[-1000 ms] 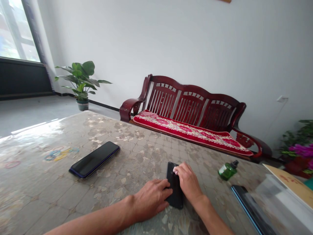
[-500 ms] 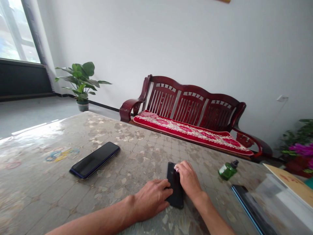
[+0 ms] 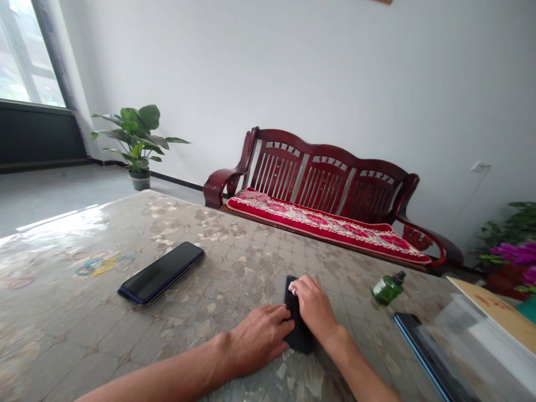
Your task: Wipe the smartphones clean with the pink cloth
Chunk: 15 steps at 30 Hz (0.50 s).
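A dark phone (image 3: 300, 338) lies flat on the patterned table (image 3: 201, 335), its long side pointing away from me. My left hand (image 3: 262, 339) rests at its left edge, fingers slightly spread and fingertips on the phone. Over the phone's upper part, my right hand (image 3: 312, 304) is closed on a small white cloth (image 3: 292, 287), which touches the surface near the far end. The right fingers cover part of the phone.
On the left lie another phone (image 3: 162, 272) and several rubber bands (image 3: 98, 264). To the right are a green bottle (image 3: 387, 288), a phone (image 3: 431, 354) and a clear-sided box (image 3: 481, 335). A wooden bench (image 3: 322, 178) stands beyond the table.
My right hand has moved slightly left across the phone with the white cloth. My left hand has stayed in place at the phone's left edge.
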Each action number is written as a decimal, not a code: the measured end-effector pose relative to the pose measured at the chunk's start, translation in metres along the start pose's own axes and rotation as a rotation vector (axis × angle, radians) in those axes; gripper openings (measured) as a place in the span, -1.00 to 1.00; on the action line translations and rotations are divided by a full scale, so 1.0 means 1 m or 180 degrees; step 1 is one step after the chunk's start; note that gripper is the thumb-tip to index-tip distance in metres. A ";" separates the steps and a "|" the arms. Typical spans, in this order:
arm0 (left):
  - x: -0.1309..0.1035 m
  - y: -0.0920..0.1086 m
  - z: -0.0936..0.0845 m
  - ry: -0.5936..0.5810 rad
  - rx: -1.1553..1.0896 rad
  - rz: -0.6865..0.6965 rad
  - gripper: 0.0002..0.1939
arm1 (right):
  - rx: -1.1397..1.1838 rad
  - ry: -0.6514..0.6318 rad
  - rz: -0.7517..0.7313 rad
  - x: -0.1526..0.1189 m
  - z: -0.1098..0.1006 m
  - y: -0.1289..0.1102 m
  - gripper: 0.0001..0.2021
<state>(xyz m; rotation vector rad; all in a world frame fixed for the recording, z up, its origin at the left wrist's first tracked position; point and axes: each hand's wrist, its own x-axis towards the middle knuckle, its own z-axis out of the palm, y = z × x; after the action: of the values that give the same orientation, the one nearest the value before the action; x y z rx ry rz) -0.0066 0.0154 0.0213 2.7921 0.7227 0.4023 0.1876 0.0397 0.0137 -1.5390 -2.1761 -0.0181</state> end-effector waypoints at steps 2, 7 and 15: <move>0.000 0.000 0.001 0.0003 -0.0005 -0.0001 -0.85 | -0.0001 0.0021 0.0066 0.010 0.003 0.001 -0.74; 0.000 0.002 0.004 -0.0044 0.0058 -0.0019 -0.92 | 0.0169 -0.0128 -0.0151 -0.005 -0.003 -0.012 -0.74; 0.000 0.003 0.003 -0.0076 0.0142 -0.0021 -0.91 | 0.0123 -0.0131 -0.0179 -0.008 -0.003 -0.013 -0.74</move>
<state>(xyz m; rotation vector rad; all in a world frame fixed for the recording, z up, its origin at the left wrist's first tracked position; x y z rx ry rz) -0.0040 0.0121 0.0192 2.8301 0.7445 0.3555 0.1790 0.0265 0.0171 -1.4690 -2.2381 0.0376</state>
